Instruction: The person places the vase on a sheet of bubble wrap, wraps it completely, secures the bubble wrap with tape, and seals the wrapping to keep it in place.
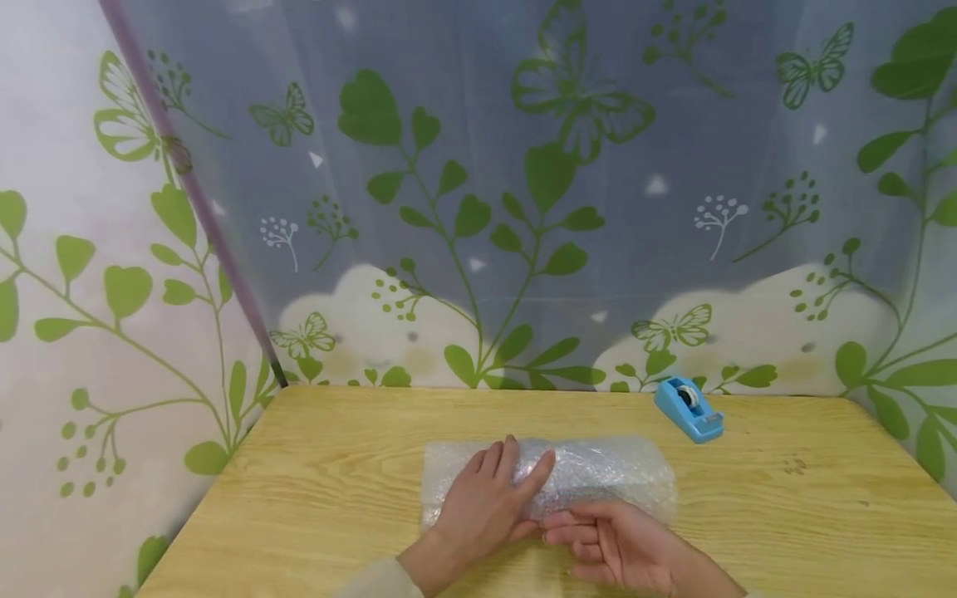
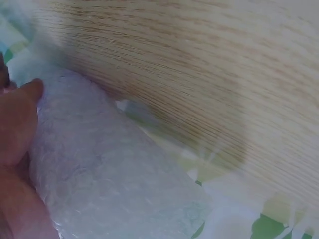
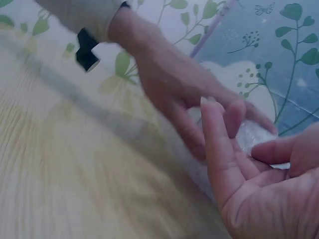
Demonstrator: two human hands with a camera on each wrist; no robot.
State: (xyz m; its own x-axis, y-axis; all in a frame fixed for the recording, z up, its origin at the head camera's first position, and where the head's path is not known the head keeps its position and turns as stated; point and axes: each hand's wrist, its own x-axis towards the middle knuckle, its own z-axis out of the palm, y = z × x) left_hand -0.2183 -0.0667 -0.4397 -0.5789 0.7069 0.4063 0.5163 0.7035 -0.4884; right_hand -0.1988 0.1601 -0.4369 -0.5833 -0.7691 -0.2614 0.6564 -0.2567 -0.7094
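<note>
A roll of clear bubble wrap (image 1: 628, 473) lies crosswise on the wooden table, with something silvery-purple showing faintly through its layers. My left hand (image 1: 482, 502) rests on the left half of the roll, fingers spread across its top and thumb pointing right. At the near edge, my right hand (image 1: 620, 540) is turned partly palm up. Its thumb and index finger pinch the wrap there, while the other fingers extend loosely toward the left thumb. In the left wrist view the bubble wrap (image 2: 114, 174) stretches away from the left hand (image 2: 17, 124). The right wrist view shows the right hand (image 3: 259, 184) covering much of the roll.
A blue tape dispenser (image 1: 691, 411) with a tape roll stands at the back right of the wooden table (image 1: 314, 473). Behind the table hangs a blue-grey curtain (image 1: 463, 183) printed with leaves and butterflies. A purple pole (image 1: 202, 199) slants down at the left.
</note>
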